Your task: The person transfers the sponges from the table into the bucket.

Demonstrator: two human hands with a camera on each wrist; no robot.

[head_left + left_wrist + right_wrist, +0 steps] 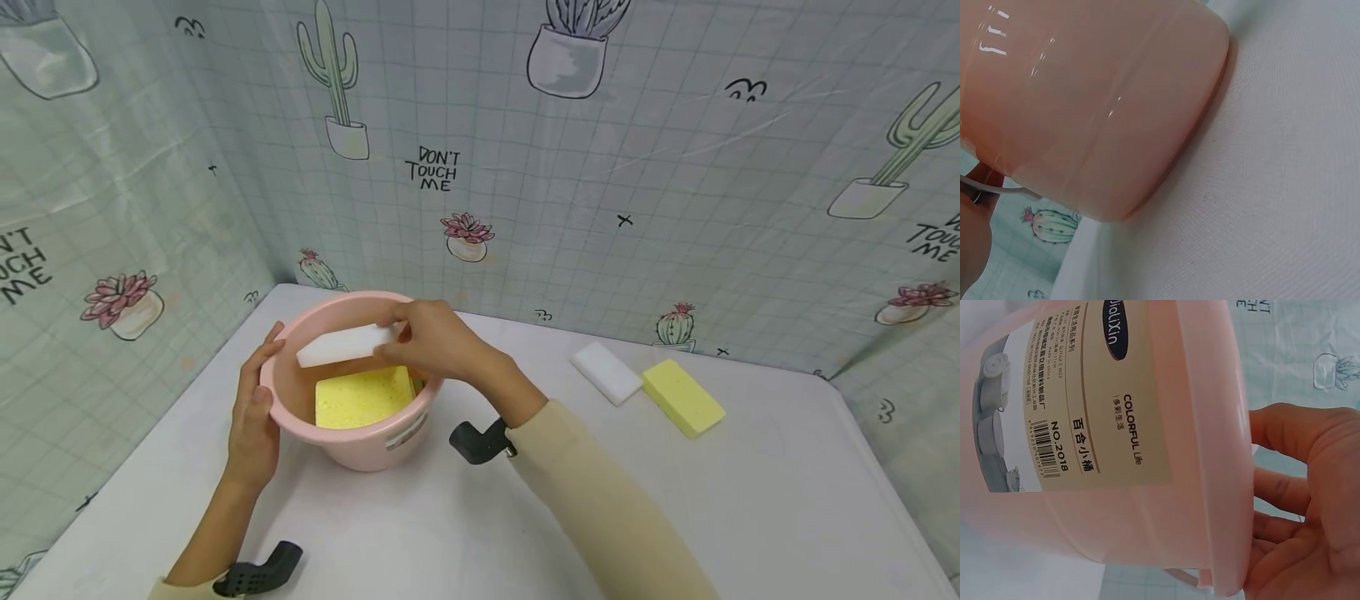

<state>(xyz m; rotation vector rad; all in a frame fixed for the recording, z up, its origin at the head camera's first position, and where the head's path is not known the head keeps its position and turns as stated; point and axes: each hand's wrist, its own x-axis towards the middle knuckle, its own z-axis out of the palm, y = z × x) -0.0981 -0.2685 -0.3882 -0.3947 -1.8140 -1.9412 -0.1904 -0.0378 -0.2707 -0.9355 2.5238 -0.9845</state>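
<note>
A pink plastic bucket (375,450) stands on the table toward the left, a printed label (1079,406) on its side. My left hand (253,417) grips the bucket's left rim, thumb and fingers bent over the edge. At the bucket's mouth, my right hand (435,337) pinches one end of a white sponge (341,346). Below it, inside the bucket, lies a yellow sponge (360,400); what lies deeper is hidden. In the left wrist view the bucket wall (1097,106) fills much of the picture, with part of the left hand (974,231) at the edge.
Another white sponge (606,372) lies on the table to the right of the bucket, its corner close to a second yellow sponge (684,398). A cactus-print cloth (510,150) hangs behind the white table (787,483) and along its sides.
</note>
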